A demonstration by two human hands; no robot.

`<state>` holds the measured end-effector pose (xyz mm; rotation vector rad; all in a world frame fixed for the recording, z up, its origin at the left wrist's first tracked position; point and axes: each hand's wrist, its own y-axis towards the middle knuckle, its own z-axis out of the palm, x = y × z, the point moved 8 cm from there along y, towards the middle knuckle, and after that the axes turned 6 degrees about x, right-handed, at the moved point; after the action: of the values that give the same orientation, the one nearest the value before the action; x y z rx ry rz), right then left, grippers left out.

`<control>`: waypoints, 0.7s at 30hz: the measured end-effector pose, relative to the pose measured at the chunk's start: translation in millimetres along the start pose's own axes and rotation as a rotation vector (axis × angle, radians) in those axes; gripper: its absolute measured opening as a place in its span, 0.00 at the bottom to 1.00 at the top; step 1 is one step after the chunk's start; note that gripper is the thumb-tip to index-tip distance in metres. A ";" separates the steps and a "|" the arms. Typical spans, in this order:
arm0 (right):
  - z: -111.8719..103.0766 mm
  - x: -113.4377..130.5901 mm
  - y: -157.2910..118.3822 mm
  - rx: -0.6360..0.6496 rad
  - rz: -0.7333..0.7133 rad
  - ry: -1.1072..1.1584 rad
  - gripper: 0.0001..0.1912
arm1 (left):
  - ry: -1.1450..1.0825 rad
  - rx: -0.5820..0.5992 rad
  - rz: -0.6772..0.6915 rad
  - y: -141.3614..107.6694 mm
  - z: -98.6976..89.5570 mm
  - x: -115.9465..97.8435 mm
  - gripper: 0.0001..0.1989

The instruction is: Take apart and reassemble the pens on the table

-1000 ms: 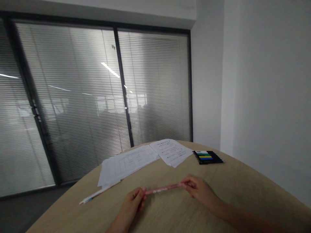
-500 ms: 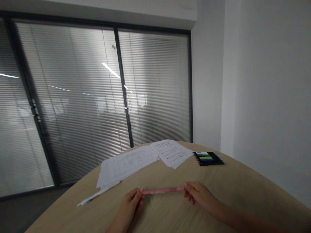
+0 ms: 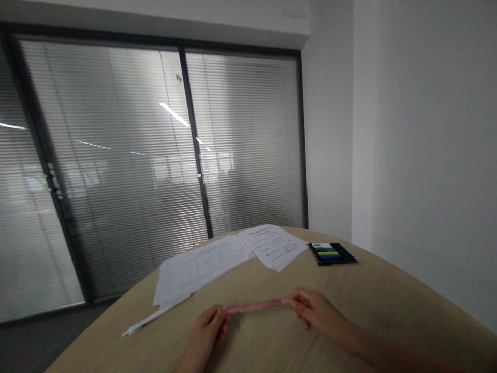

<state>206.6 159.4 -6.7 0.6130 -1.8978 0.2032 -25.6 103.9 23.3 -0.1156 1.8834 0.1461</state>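
Beyond hands (image 3: 212,322), pinched on pink strip (image 3: 258,306): papers (image 3: 205,264), dark set (image 3: 334,254), maybe pens.

On the light wooden table with rounded edge (image 3: 272,342) lie white printed papers (image 3: 205,264), a slim whitish object, maybe a pen (image 3: 142,325), and black sticks with coloured bands (image 3: 334,254).

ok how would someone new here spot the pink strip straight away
Start at the wooden table with the curved edge, then look to its near side. The strip is thin and pink, held at its ends between the left hand and right hand. The papers are white, and the flat pack is black with coloured bands.
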 end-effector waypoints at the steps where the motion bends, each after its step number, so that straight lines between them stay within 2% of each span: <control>1: 0.6 1.1 -0.4 0.003 -0.004 0.013 0.13 | 0.000 0.001 -0.002 -0.1 -0.1 0.1 0.24; 8: -4.1 1.6 -2.3 -0.034 0.009 -0.019 0.16 | 0.008 0.006 -0.001 -0.4 0.2 -1.5 0.24; 14: -9.4 -1.8 -1.6 -0.073 0.032 -0.174 0.10 | 0.012 0.000 0.002 1.0 0.1 -1.7 0.25; 21: -8.9 0.1 -1.8 -0.054 0.020 -0.152 0.10 | 0.012 -0.013 0.021 -2.0 -1.3 -3.7 0.24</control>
<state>214.7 161.5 -3.3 0.5871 -2.0496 0.1203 -25.4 101.8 27.2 -0.1062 1.8964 0.1719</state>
